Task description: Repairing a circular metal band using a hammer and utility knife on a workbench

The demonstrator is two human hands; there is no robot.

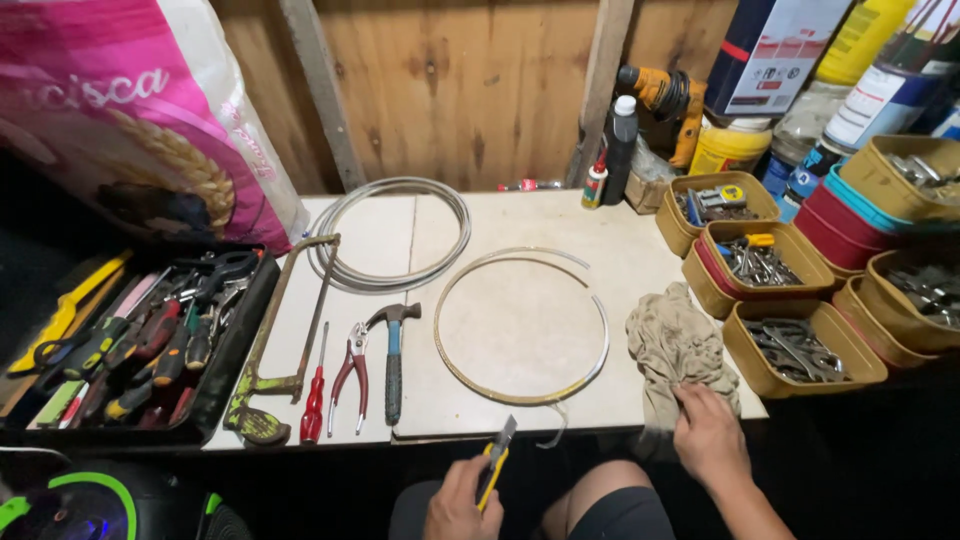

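Left hand (458, 503) is down at the near edge of the desk (520, 215), fingers wrapped around a yellow utility knife (494, 463) with the blade end pointing up and away toward the desk. Right hand (708, 432) is over on the right, fingers curled and pressing down on a crumpled beige rag (672, 345) that hangs a bit over the near edge.

Right in the middle of the desk, just beyond the knife tip, there's a thin metal band bent into a hoop (521, 325), lying flat. Its loose end trails off the near edge close to the blade. Further back on the left is a coil of grey cable (392, 232), also flat on the desk.

Left of the hoop, lined up side by side: a hammer (393, 355) with a blue-and-black handle, red-handled pliers (350, 372), a red screwdriver (315, 400), and a rusty hacksaw (277, 345) lying at a slant. Further left, a black tray (235, 345) is stuffed with assorted hand tools.

On the right side there's a bunch of yellow tubs (800, 352) full of wrenches and metal bits, some stacked on red ones. At the back against the wooden wall stand a dark bottle (620, 145), an orange drill (668, 100) and some cans and jugs. A big pink sack (140, 110) leans in the far left corner.
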